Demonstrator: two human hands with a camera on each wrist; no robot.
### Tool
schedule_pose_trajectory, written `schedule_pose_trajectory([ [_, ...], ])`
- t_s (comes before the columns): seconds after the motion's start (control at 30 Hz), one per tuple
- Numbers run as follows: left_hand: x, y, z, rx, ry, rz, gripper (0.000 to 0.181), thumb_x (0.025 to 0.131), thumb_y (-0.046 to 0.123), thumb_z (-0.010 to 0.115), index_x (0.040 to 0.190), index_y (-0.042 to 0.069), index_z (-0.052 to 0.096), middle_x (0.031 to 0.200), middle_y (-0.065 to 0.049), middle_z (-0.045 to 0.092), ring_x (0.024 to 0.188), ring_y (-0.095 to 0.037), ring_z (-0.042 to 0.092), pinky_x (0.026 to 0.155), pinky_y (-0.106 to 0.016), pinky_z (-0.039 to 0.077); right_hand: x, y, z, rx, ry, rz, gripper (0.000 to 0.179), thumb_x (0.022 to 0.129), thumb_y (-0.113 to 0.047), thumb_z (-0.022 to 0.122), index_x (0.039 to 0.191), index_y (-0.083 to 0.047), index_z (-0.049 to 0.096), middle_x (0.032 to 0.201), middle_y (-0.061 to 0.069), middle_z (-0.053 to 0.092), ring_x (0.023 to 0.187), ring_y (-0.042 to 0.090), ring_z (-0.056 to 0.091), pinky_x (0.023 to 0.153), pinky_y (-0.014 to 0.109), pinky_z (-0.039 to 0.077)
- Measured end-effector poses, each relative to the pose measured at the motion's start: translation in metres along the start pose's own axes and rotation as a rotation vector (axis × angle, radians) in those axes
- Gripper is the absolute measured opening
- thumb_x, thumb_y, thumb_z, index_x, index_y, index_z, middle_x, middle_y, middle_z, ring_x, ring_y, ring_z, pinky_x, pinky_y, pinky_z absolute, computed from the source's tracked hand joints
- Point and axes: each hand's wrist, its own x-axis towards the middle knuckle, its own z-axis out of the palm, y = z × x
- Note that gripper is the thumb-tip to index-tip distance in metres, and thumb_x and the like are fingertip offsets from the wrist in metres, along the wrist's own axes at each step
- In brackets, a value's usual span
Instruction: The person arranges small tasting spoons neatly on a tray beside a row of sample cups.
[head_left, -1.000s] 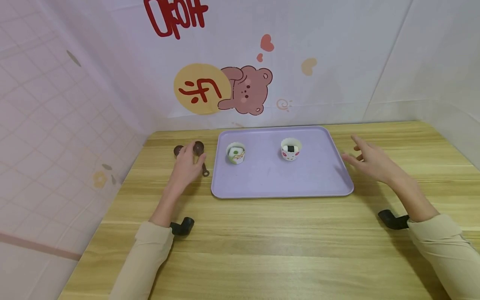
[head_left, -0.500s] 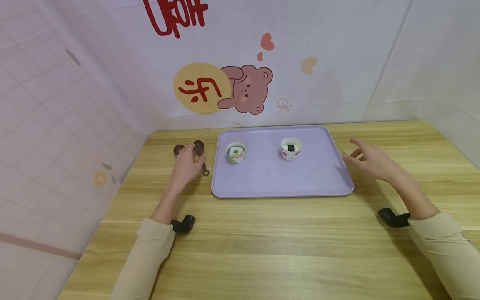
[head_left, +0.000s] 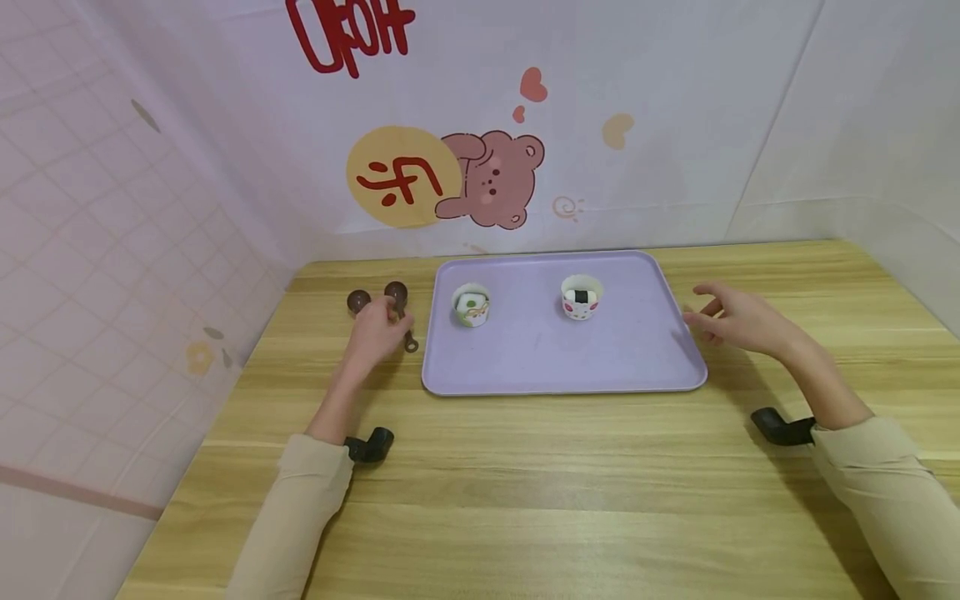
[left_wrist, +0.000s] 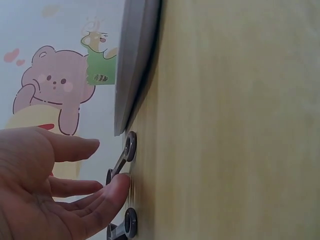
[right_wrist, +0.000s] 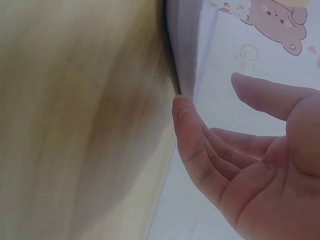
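Two dark brown spoons with round bowls lie left of the tray: a left spoon [head_left: 358, 301] and a right spoon [head_left: 396, 292]. My left hand [head_left: 371, 332] hovers over their handles with loosely bent fingers, covering most of the left one's handle. The left wrist view shows a gap between thumb and fingers, and ring-ended handles [left_wrist: 131, 146] beside the fingertips; whether they touch is unclear. At the right side of the purple tray [head_left: 555, 358], my right hand [head_left: 741, 321] has relaxed fingers, the fingertips close to the tray's edge. It holds nothing.
On the tray stand two small patterned paper cups, a green-and-white cup [head_left: 472, 307] and a pink-and-white cup [head_left: 581, 298] with a rice-ball-like piece inside. A printed white wall sheet [head_left: 675, 167] rises behind the wooden table [head_left: 570, 483].
My left hand has drawn back slightly toward me, uncovering more of the spoon bowls. The fingers of my right hand have bent and lowered a little beside the tray. Spoons, tray and cups look unmoved.
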Motion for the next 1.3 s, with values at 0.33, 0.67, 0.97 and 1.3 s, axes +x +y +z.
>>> schedule_pose_trajectory([
  [0.33, 0.0019, -0.0015, 0.0018, -0.009, -0.012, -0.062, 0.048, 0.100, 0.014, 0.061, 0.134, -0.017, 0.047, 0.120, -0.031, 0.058, 0.111, -0.041, 0.057, 0.094, -0.047, 0.051, 0.0027, -0.0024, 0.0005, 0.012, -0.031, 0.017, 0.060, 0.101, -0.013, 0.062, 0.140, 0.023, 0.033, 0.095, 0.022, 0.071, 0.073, 0.024, 0.069, 0.065, 0.034, 0.058],
  [0.67, 0.0009, -0.0002, 0.0013, -0.043, -0.021, -0.096, 0.039, 0.100, 0.013, 0.060, 0.126, -0.015, 0.054, 0.121, -0.031, 0.061, 0.114, -0.042, 0.059, 0.097, -0.047, 0.051, 0.0046, -0.0020, 0.0009, -0.005, -0.051, 0.005, 0.046, 0.098, -0.011, 0.066, 0.126, 0.020, 0.048, 0.087, 0.012, 0.071, 0.070, 0.022, 0.068, 0.062, 0.032, 0.057],
  [0.97, 0.0044, 0.0001, 0.0030, -0.030, -0.010, -0.120, 0.034, 0.096, 0.010, 0.062, 0.120, -0.014, 0.059, 0.114, -0.029, 0.066, 0.106, -0.039, 0.064, 0.091, -0.044, 0.054, 0.0034, -0.0026, 0.0023, 0.010, -0.070, -0.007, 0.037, 0.096, -0.004, 0.067, 0.121, 0.020, 0.054, 0.084, 0.011, 0.071, 0.068, 0.019, 0.068, 0.062, 0.031, 0.058],
  [1.3, 0.0060, -0.0005, 0.0032, -0.078, -0.020, -0.152, 0.031, 0.096, 0.005, 0.064, 0.119, -0.015, 0.060, 0.107, -0.029, 0.069, 0.085, -0.032, 0.072, 0.070, -0.028, 0.058, 0.0041, 0.0004, 0.0034, -0.005, -0.086, -0.018, 0.033, 0.094, -0.001, 0.068, 0.118, 0.020, 0.056, 0.085, 0.012, 0.072, 0.067, 0.018, 0.067, 0.061, 0.030, 0.058],
])
